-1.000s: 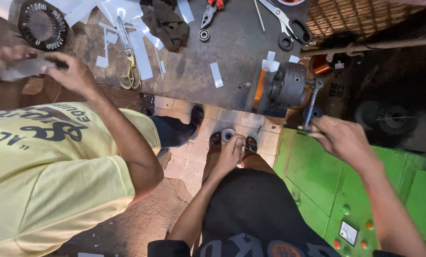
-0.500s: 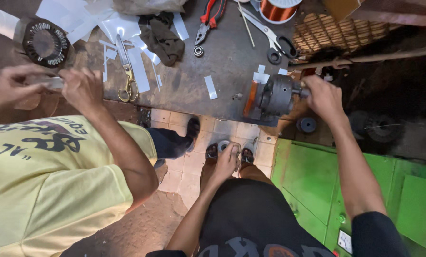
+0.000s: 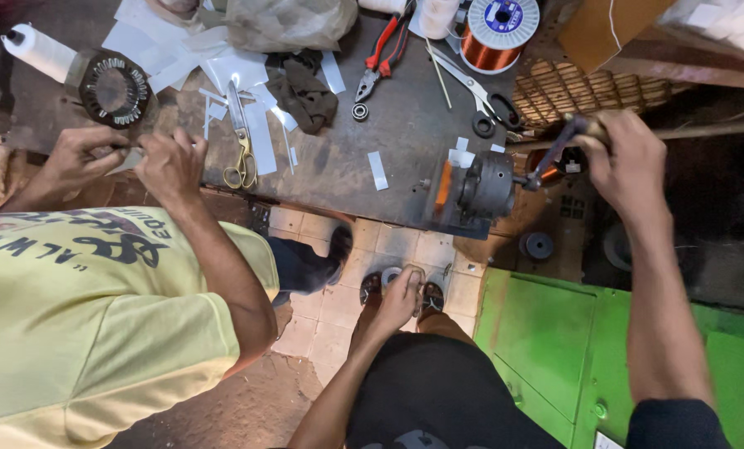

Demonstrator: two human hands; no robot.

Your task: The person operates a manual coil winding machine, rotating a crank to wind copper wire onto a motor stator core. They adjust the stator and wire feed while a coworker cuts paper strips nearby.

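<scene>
Dark surface [image 3: 405, 150] with scissors [image 3: 240, 150], red-handled pliers [image 3: 380, 62], copper wire spool [image 3: 498, 29], dark cloth [image 3: 305, 91], white paper strips [image 3: 378, 170].

right hand [image 3: 625, 158] grips crank handle [image 3: 555, 154] of winder [image 3: 476, 193] | left hand [image 3: 401, 295] low, holds pale roll [image 3: 391, 275]

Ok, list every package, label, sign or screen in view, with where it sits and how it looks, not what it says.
Spool label: round, blue and white, on the end of the copper wire spool at the bench's far edge.
Plastic bag: crumpled, greyish, far edge of the bench, left of the red-handled pliers.
Cardboard box: brown, top right, only partly in view.
Small plate: pale rectangle on the green cabinet, bottom edge, cut off.
No screens.
</scene>
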